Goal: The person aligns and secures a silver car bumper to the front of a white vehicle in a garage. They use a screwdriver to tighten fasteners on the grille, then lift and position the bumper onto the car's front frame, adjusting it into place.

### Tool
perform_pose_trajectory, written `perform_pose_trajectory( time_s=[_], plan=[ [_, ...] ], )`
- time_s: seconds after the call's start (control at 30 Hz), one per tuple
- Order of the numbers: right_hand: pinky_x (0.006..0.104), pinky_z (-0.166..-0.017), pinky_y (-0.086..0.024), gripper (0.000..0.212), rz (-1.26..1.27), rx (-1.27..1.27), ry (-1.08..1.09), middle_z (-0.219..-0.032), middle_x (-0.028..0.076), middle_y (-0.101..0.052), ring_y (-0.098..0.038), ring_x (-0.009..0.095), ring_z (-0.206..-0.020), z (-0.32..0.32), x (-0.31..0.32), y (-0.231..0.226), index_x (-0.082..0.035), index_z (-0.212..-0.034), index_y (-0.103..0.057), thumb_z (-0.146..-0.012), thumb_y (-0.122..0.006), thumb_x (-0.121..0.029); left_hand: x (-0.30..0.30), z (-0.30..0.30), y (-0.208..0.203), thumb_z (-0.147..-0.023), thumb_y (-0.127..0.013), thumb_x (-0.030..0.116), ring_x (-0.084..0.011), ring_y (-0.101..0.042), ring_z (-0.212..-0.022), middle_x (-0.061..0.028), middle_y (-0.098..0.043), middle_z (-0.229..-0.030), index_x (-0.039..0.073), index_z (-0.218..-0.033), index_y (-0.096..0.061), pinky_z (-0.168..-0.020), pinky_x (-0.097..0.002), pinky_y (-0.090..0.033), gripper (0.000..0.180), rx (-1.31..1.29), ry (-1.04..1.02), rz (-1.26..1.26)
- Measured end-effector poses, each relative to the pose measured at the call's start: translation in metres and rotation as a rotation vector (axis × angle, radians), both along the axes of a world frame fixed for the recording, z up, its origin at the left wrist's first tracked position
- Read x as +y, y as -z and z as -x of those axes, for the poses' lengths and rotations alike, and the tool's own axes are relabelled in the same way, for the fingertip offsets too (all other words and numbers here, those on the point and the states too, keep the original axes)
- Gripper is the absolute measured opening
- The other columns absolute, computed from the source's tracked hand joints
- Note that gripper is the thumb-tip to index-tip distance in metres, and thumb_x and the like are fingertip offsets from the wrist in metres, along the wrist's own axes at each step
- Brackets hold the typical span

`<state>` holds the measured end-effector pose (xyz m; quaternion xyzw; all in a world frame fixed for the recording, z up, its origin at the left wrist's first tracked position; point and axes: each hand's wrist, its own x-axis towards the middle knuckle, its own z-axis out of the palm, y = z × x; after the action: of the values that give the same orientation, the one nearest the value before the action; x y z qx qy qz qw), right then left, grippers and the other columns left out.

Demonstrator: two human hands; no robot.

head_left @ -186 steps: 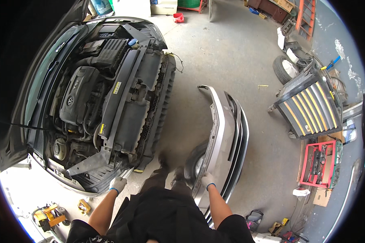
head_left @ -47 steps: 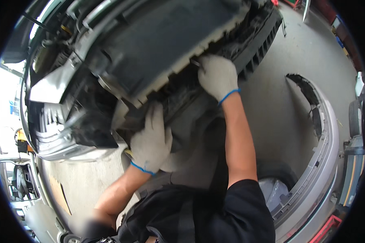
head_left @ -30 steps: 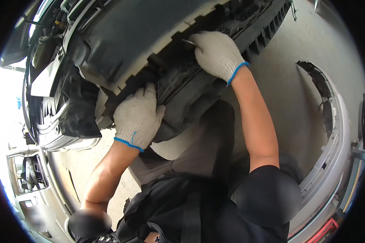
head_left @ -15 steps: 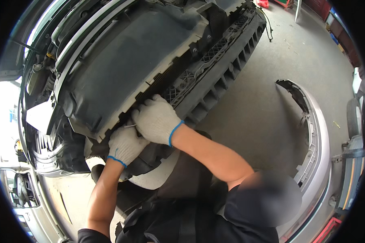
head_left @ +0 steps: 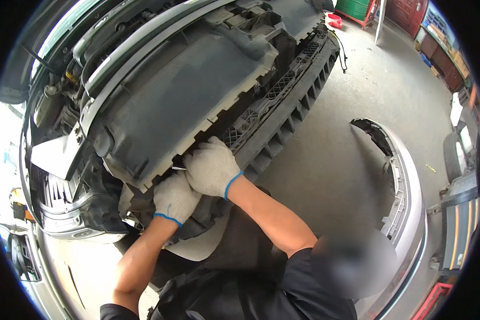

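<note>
Both my hands wear off-white knitted gloves with blue cuffs and work close together at the exposed front of a car. My right hand is curled, its fingertips down in the gap between the dark plastic panel and the ribbed black bumper carrier. Just below it, my left hand is also curled, with its fingertips tucked toward the same gap. A short, thin pale piece sticks out beside the right fingers; its kind is unclear. What the fingers grip is hidden by the gloves and the panel edge.
A silver bumper cover lies on the grey floor at the right. Behind it are a tire and a striped dark part. A headlight sits at the car's left, and a green drum stands far back.
The view has shifted slightly, so the car and bumper cover sit a little differently. Both hands stay at the same gap, and the pale piece now shows at the right hand's left side.
</note>
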<state>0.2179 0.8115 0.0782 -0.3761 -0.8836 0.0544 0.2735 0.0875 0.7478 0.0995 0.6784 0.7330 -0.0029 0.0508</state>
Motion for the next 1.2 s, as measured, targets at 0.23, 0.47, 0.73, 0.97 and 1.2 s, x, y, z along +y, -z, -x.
perform_pose_trajectory(
  time_s=[0.23, 0.47, 0.73, 0.97, 1.2],
  plan=[
    [0.0419, -0.086, -0.047, 0.020, -0.105, 0.042, 0.012, -0.078, 0.009, -0.073, -0.069, 0.027, -0.080, 0.005, -0.006, 0.010, -0.012, -0.074, -0.074, -0.082, -0.060, -0.024, -0.004, -0.001, 0.000, -0.086, -0.067, 0.049, -0.0388, -0.073, -0.088, -0.0196, -0.075, -0.091, 0.008, -0.095, -0.075, -0.077, -0.0489, -0.058, 0.043, -0.007, 0.026, 0.024],
    [0.0407, -0.085, -0.047, 0.019, -0.036, -0.009, 0.029, -0.079, 0.009, -0.073, -0.069, 0.026, -0.085, -0.001, -0.004, 0.005, -0.013, -0.076, -0.073, -0.083, -0.059, -0.023, 0.012, -0.005, -0.010, -0.081, -0.070, 0.056, -0.0407, -0.073, -0.091, -0.0213, -0.075, -0.092, 0.009, -0.091, -0.078, -0.081, -0.0495, -0.058, 0.049, -0.086, 0.016, 0.115],
    [0.0418, -0.088, -0.046, 0.022, -0.086, -0.010, 0.018, -0.085, 0.012, -0.075, -0.070, 0.028, -0.090, 0.014, -0.016, 0.008, -0.010, -0.083, -0.075, -0.085, -0.057, -0.023, -0.003, 0.013, 0.023, -0.091, -0.060, 0.044, -0.0390, -0.074, -0.086, -0.0199, -0.076, -0.091, 0.008, -0.094, -0.076, -0.079, -0.0514, -0.059, 0.039, 0.074, 0.048, -0.111],
    [0.0415, -0.089, -0.045, 0.022, 0.078, -0.075, 0.022, -0.087, 0.011, -0.075, -0.070, 0.028, -0.090, -0.005, 0.002, -0.007, -0.011, -0.086, -0.074, -0.085, -0.055, -0.021, 0.008, -0.009, 0.006, -0.086, -0.066, 0.046, -0.0373, -0.073, -0.080, -0.0173, -0.075, -0.084, 0.011, -0.085, -0.077, -0.073, -0.0493, -0.058, 0.036, -0.069, 0.051, -0.085],
    [0.0405, -0.092, -0.045, 0.024, -0.026, -0.049, 0.010, -0.086, 0.012, -0.075, -0.069, 0.029, -0.090, 0.010, -0.013, 0.002, -0.008, -0.092, -0.075, -0.085, -0.056, -0.020, -0.006, 0.005, 0.015, -0.089, -0.061, 0.040, -0.0365, -0.075, -0.079, -0.0184, -0.075, -0.085, 0.007, -0.097, -0.074, -0.072, -0.0502, -0.059, 0.036, 0.086, 0.055, -0.117]
  ],
)
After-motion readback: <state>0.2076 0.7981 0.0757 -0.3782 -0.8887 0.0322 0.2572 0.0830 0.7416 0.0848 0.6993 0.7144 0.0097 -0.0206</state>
